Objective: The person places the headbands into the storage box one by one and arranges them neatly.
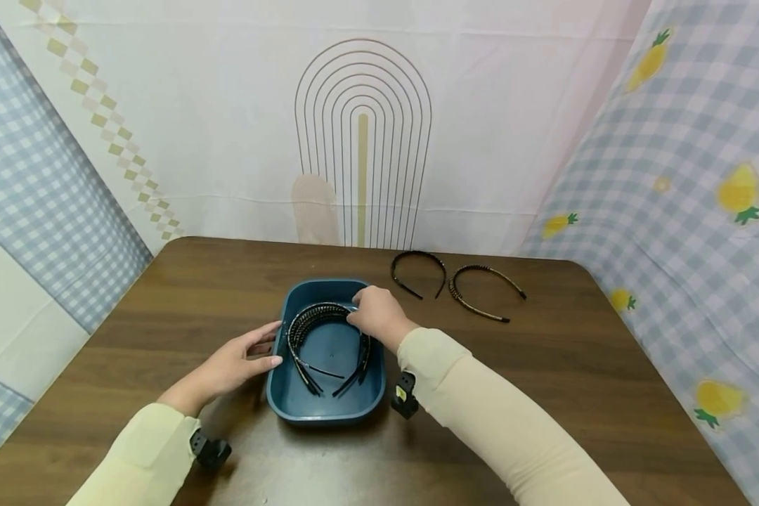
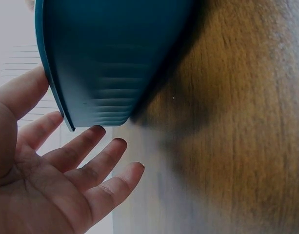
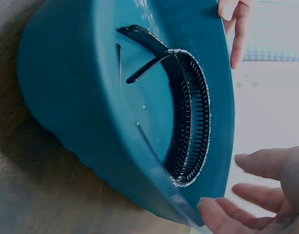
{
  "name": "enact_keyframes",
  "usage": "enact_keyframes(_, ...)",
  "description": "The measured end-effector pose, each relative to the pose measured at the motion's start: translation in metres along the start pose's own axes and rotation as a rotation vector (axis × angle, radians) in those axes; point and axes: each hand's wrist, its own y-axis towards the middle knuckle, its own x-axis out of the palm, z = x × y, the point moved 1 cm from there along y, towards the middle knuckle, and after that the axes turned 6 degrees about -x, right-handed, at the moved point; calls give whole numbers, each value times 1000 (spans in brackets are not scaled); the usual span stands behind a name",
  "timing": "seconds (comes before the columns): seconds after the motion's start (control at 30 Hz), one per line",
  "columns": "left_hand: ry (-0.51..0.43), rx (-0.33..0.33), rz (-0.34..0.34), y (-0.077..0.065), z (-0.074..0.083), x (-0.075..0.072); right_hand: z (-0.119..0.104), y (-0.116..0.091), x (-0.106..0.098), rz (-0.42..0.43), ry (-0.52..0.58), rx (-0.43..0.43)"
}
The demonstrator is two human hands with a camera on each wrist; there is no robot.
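Observation:
A blue plastic basin (image 1: 325,419) stands on the table with several dark headbands (image 1: 305,325) nested inside it. Their curved tops lie toward the far left and their ends point toward the near side. At the basin's left side my left hand (image 1: 235,362) has its fingers spread, thumb and fingertips right at the rim. The left wrist view shows the palm and the basin's ribbed outer wall (image 2: 115,87). My right hand (image 1: 381,315) is over the far right corner of the basin. In the right wrist view its fingers (image 3: 269,163) are loosely bent beside the rim, holding nothing.
Two more headbands lie on the brown table (image 1: 228,281) behind and right of the basin: a black one (image 1: 419,253) and a gold-and-black one (image 1: 481,311). A white patterned cloth (image 1: 481,126) hangs behind the table, with checked cloth (image 1: 689,246) at the right.

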Motion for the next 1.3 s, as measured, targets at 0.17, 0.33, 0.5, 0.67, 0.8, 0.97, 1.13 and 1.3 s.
enact_keyframes(0.17, -19, -5, -1, 0, -2, 1, 7, -3, 2, 4, 73, -46)
enact_keyframes(0.33, -25, 1, -2, 0, -2, 3, 15, -6, 2, 29, 130, -95)
enact_keyframes(0.5, -24, 8, 2, -2, -2, 3, 25, -9, -2, 69, 164, -151)
enact_keyframes(0.67, -18, 3, 3, -2, -3, 3, 39, -11, -8, 154, 171, -219)
enact_keyframes(0.8, -23, 6, 3, -1, -3, 3, 51, -11, -13, 224, 160, -259)
enact_keyframes(0.97, -23, 11, 5, 0, -4, 3, 62, -12, -18, 293, 180, -296)
enact_keyframes(1.13, -22, 4, 4, 0, -3, 3, 72, -11, -21, 344, 210, -327)
enact_keyframes(1.3, -24, 1, 0, -1, -2, 2, 81, -10, -23, 384, 246, -339)
